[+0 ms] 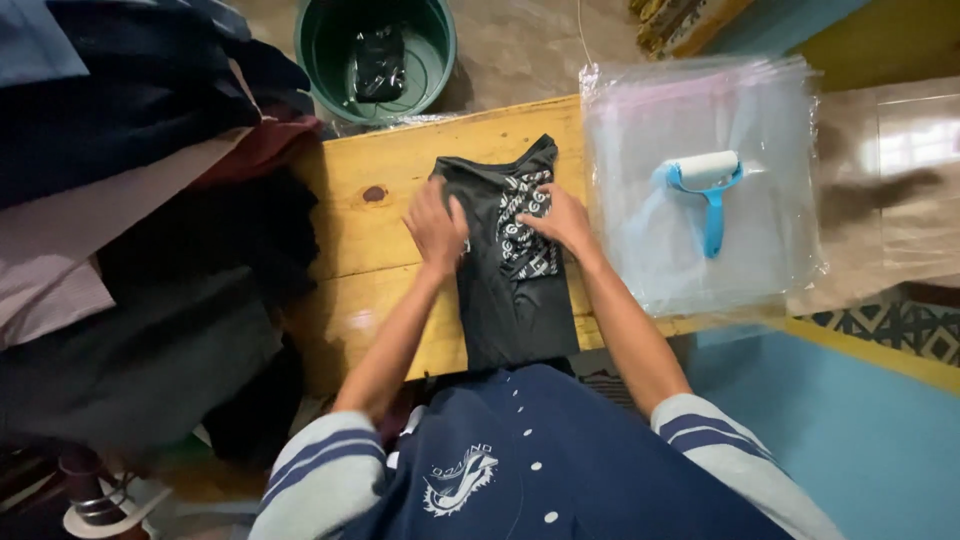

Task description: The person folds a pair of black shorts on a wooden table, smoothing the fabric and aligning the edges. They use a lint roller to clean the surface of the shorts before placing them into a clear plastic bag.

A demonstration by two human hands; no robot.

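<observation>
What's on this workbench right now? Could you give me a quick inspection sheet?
Surface: wooden table, partly covered.
Job's things: dark folded garment with white print, lying flat.
Clutter: stack of clear plastic bags with a blue lint roller on top; pile of dark clothes at the left.
Hands: left hand and right hand both press on the garment.
Cables: nothing seen.
Surroundings: green bucket beyond the table, blue floor.
</observation>
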